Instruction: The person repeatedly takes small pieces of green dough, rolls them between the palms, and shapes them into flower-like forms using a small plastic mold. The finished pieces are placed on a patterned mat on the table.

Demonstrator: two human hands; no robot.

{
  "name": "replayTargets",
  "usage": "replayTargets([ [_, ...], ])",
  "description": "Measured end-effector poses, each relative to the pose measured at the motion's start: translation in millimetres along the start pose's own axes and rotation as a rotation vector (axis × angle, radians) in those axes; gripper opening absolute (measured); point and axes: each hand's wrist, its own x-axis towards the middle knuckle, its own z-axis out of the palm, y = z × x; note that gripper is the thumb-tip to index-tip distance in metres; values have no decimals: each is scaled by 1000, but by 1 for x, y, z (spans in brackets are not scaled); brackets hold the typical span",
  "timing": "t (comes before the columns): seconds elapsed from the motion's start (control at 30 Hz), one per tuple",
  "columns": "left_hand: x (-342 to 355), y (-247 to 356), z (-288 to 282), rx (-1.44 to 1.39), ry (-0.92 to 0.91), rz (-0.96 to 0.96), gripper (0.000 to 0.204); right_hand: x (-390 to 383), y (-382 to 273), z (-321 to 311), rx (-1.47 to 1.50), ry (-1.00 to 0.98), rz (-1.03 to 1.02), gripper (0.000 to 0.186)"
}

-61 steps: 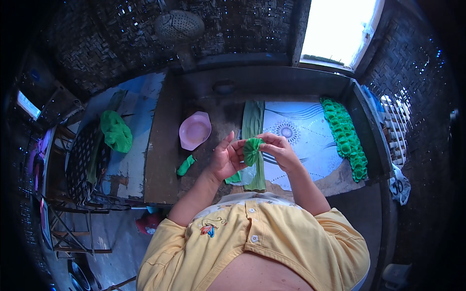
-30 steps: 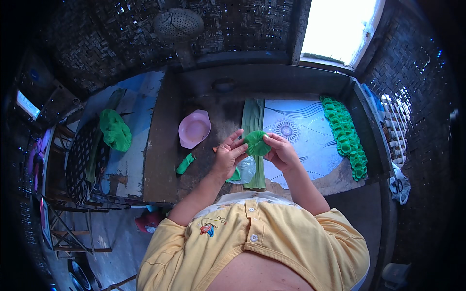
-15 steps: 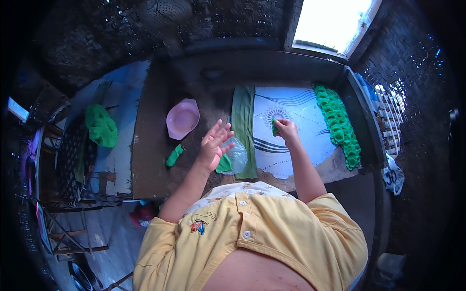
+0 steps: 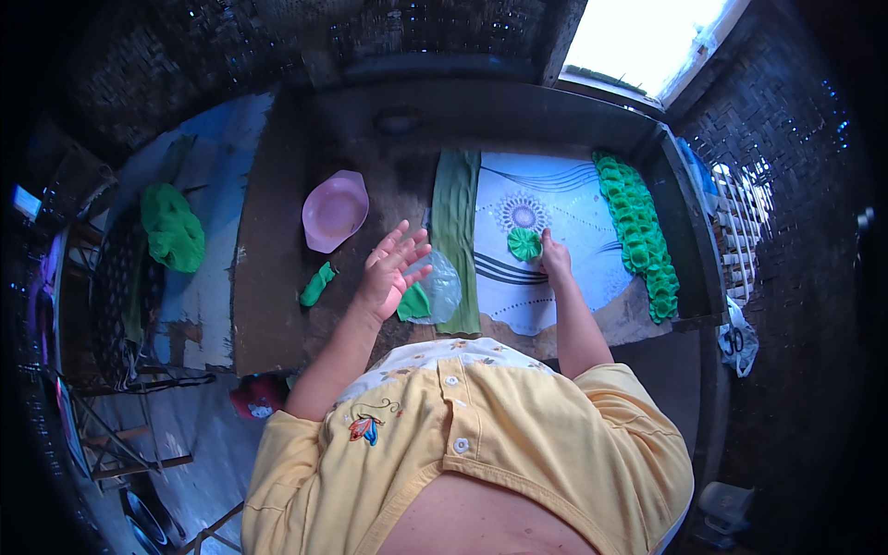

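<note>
**Right hand [image 4: 555, 256] at the edge of the green rosette [image 4: 524, 244]: we can't tell if it's pinching!**

We spot the rosette on the patterned sheet [image 4: 578, 203], left hand [image 4: 383, 280] open, empty. Placing looks underway; next, we'd say, calls for slipping clear without dragging it.

The brown tabletop [image 4: 393, 174] bears a pink bowl [image 4: 335, 211], green bundle [image 4: 317, 285], clear bag [image 4: 446, 285], green strip [image 4: 455, 222] and patterned sheet [image 4: 569, 199].
</note>
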Motion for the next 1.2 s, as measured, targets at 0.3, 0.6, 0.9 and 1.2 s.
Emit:
replayTargets([
  [0.3,7,-2,-29,62,107,10,45,-31,-17,1,-423,392,-285,51],
  [0.6,52,-55,-109,1229,523,27,35,-148,-65,110,-401,-234,-821,21],
  [0.9,69,-75,-111,1450,262,375,15,-160,-67,133,-295,-537,-656,48],
  [1.2,80,-70,-99,1463,200,556,14,-170,-68,147,-513,-188,-850,39],
])
